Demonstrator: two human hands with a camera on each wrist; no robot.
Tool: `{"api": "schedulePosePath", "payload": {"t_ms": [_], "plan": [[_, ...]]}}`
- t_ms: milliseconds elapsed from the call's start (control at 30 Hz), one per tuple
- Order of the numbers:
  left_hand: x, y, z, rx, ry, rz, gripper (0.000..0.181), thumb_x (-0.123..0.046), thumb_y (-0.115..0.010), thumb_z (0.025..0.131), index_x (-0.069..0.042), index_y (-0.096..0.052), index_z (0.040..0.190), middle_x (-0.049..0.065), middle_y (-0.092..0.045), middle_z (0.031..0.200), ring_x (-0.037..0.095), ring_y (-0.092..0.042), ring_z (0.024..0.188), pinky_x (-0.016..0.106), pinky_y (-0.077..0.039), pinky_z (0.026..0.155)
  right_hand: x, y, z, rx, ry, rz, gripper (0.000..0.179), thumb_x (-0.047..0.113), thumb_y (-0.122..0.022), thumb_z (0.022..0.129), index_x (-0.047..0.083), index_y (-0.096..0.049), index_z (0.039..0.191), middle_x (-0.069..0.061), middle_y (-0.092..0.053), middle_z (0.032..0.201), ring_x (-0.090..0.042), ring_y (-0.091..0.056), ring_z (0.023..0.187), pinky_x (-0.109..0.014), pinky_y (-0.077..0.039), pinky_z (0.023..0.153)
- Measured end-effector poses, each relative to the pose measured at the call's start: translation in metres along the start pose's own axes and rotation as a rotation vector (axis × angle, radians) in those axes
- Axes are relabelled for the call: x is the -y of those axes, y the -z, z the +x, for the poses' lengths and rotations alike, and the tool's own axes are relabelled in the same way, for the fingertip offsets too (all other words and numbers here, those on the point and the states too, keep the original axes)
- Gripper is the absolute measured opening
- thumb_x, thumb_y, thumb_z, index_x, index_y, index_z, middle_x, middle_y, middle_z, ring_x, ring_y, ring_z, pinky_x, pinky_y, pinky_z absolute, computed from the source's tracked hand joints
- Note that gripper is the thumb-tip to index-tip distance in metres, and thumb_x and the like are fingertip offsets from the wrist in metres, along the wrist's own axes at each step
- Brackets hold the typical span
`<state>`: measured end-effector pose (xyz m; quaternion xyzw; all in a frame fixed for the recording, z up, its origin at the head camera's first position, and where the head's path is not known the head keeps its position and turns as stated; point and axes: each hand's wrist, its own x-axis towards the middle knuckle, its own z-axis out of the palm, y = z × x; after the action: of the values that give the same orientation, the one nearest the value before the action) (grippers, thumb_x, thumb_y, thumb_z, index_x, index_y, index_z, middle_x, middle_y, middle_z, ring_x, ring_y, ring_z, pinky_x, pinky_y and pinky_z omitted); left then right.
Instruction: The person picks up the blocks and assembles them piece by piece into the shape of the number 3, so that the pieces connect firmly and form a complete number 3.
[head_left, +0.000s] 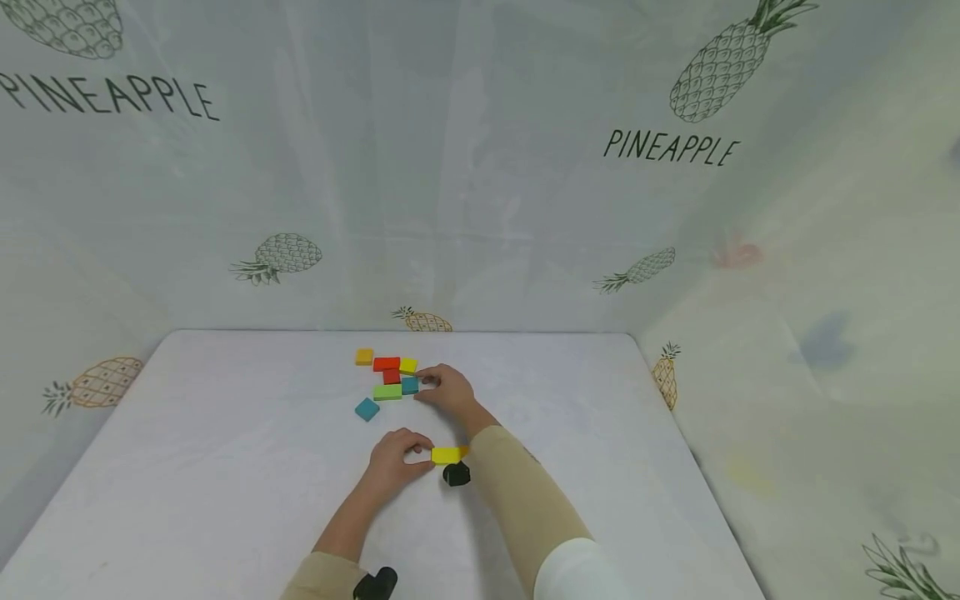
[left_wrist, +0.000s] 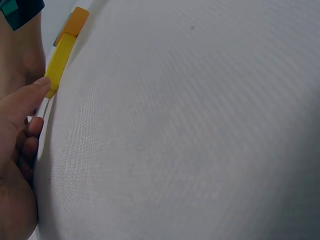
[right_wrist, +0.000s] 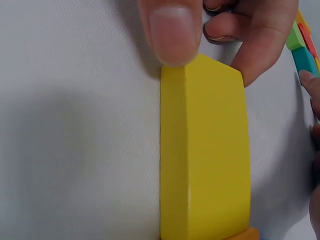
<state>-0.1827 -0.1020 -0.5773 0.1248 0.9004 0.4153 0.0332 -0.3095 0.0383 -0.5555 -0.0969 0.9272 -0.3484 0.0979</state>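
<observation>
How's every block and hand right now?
Bare left hand: pinching long yellow rectangular block.
Long yellow rectangular block: held at one end.
Short orange block: touching long yellow's other end.
Bare right hand: fingertip at far blue square block; grip unclear.
Far blue square block: touching green rectangular block.
Green rectangular block: lying flat.
Near blue square block: lying alone.
Two red blocks: side by side.
Small yellow block: beside red.
Far orange block: beside red.

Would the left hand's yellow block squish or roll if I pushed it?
The yellow block looks stiff: its edges run straight though the left hand pinches it. Its flat sides suggest sliding, not rolling. Lying broad side up, it probably won't tip.
</observation>
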Motion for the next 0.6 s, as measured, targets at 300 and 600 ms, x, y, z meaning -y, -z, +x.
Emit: {"api": "schedulePosePath", "payload": {"t_ms": [300, 600], "plan": [[0.0008, -0.0016, 0.0005, -0.008, -0.016, 0.024, 0.021, -0.017, -0.081, 0.080, -0.021, -0.071, 0.099, -0.012, -0.055, 0.085, 0.014, -0.048, 0.087, 0.039, -0.043, 0.082, -0.0007, -0.0004, -0.0016, -0.028, -0.019, 0.025, 0.033, 0.029, -0.078, 0.084, 0.027, -0.072, 0.116, 0.013, -0.062, 0.097, -0.011, -0.054, 0.093, -0.031, -0.045, 0.090], [0.0008, -0.0008, 0.0000, 0.009, -0.004, 0.024, 0.022, -0.019, -0.080, 0.081, -0.021, -0.071, 0.101, -0.011, -0.056, 0.087, 0.015, -0.048, 0.088, 0.040, -0.043, 0.083, -0.0089, 0.0014, -0.0016, 0.004, -0.032, 0.180, 0.029, 0.027, -0.078, 0.084, 0.024, -0.073, 0.112, 0.012, -0.064, 0.098, -0.013, -0.053, 0.093, -0.031, -0.045, 0.087]]}}
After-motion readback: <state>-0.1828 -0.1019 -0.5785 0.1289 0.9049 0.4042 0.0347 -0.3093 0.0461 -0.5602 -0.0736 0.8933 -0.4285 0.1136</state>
